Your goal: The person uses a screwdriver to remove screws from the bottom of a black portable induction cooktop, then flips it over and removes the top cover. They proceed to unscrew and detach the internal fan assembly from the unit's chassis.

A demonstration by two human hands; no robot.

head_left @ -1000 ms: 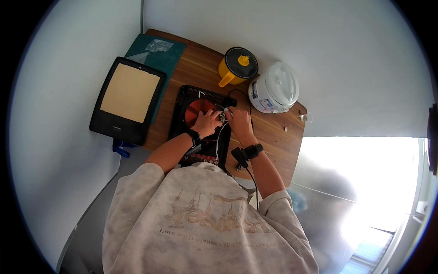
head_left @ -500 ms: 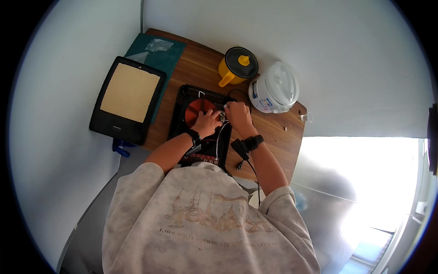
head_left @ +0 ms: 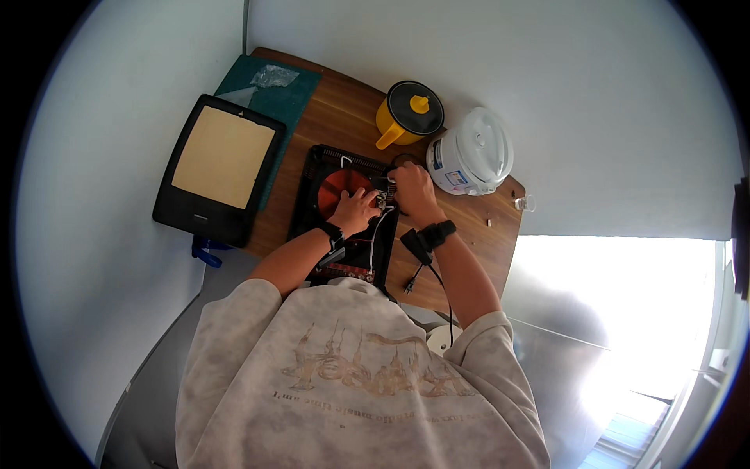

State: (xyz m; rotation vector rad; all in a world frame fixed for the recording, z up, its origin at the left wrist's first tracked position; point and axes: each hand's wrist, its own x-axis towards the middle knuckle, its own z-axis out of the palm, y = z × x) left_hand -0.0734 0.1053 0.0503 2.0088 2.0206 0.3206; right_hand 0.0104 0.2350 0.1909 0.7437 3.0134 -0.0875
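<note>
An opened black induction cooker base (head_left: 305,205) lies on the table in front of me, its round reddish coil (head_left: 332,188) and a small circuit board (head_left: 382,193) exposed. My left hand (head_left: 355,212) rests over the coil's lower right, fingers spread toward the board, holding nothing visible. At the right rim of the base, my right hand (head_left: 415,192) has its fingers curled down beside the board. Whatever is between those fingers is hidden. A white wire (head_left: 373,242) runs down inside the base. Below sits a dark reddish strip (head_left: 348,271), partly hidden by my shirt.
The cooker's black top panel (head_left: 164,205), with a tan sheet, lies at left over a green mat (head_left: 293,98). A yellow pot (head_left: 389,125) with black lid and a white rice cooker (head_left: 444,156) stand behind. A plug (head_left: 409,288) and small glass (head_left: 529,203) are at right.
My right hand has shifted slightly right, its fingers turning down at the base's rim. The dark box and cord by my right wrist moved along with it. My left hand stays about the same.
</note>
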